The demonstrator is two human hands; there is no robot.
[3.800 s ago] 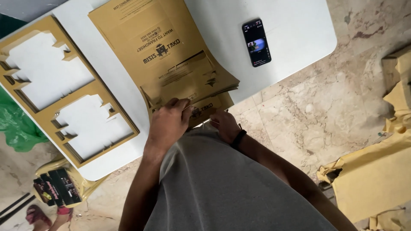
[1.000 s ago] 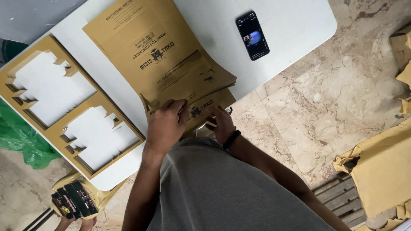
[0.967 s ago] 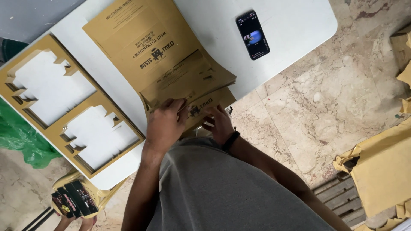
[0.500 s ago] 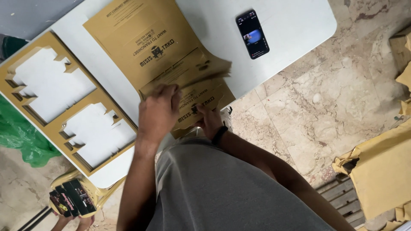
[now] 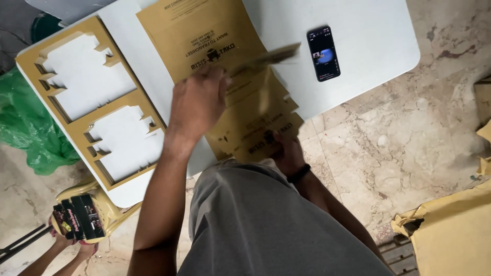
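Left hand (image 5: 197, 99) higher, cardboard sheet (image 5: 263, 59) lifted

A white, round-cornered plastic table (image 5: 368, 46) stands on a floor of beige marbled stone tiles (image 5: 388, 158), stained in places. A crumpled green plastic bag (image 5: 25, 128) lies beside the table's far edge, and a pale yellow plastic stool (image 5: 110, 204) sits under its corner. Heaped tan cardboard sheets (image 5: 455, 235) rest on the floor at the lower edge. Soft, even daylight falls over everything.
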